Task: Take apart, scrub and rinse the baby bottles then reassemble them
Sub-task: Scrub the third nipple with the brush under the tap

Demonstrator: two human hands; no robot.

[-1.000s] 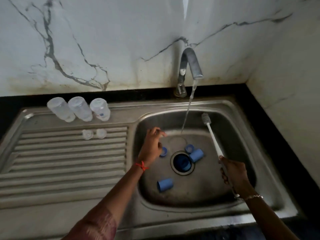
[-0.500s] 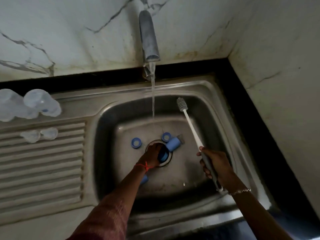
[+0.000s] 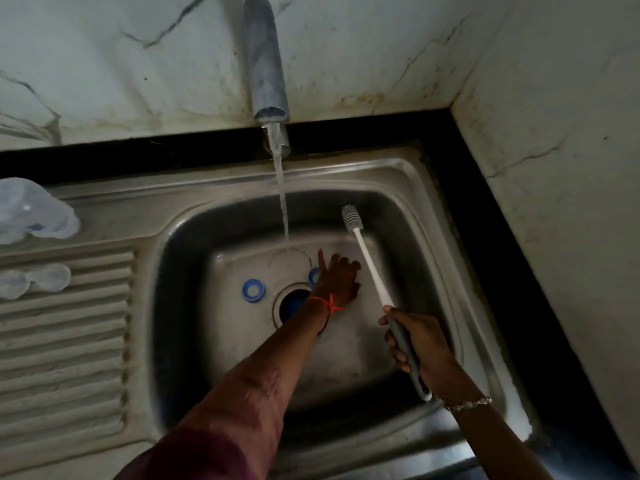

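My left hand (image 3: 337, 278) reaches down into the steel sink (image 3: 194, 341), just right of the drain. Its index finger points away and the other fingers curl down, hiding whatever lies under them. A blue ring (image 3: 253, 289) lies left of the drain. A second blue ring (image 3: 313, 276) peeks out beside my left hand, and a blue part (image 3: 294, 303) sits in the drain hole. My right hand (image 3: 415, 348) grips the grey handle of a long white bottle brush (image 3: 367, 261), whose head points at the basin's back wall.
Water runs from the tap (image 3: 265, 64) onto the basin floor, just left of my left hand. Clear bottles (image 3: 31, 213) stand at the left edge, with clear teats (image 3: 34, 280) on the ribbed drainboard (image 3: 69, 341). A marble wall closes the right side.
My left hand moved from the drain up and to the right, over the spot where a blue cap lay. The view shifted closer over the basin. The brush stays in my right hand.
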